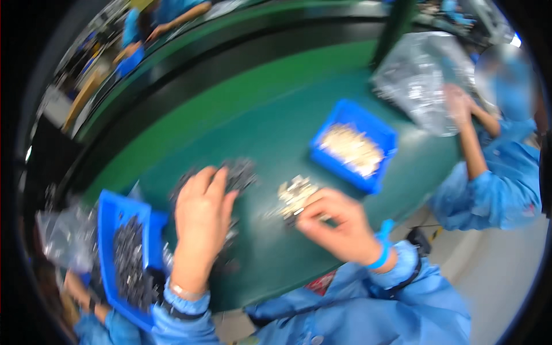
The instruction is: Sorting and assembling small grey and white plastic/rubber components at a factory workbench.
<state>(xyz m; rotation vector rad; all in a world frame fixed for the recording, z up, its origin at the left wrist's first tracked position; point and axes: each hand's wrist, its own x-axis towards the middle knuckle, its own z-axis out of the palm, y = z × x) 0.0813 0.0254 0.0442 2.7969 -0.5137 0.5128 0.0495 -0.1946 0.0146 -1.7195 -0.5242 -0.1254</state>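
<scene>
Cloth sleeves [187, 329]; left hand [200, 211] spread over dark slivers [241, 173]; right hand [340, 225] curled at pale bits [295, 192], grip unclear.

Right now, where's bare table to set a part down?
Crowded: dark pile around left hand, pale pile at right hand. Free: green tabletop beyond both piles, left of the pale-filled blue bin; also between the hands, toward the near edge.

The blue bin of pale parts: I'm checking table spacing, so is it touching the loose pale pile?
Apart. The head view shows green tabletop between the blue bin and the loose pale pile.
</scene>
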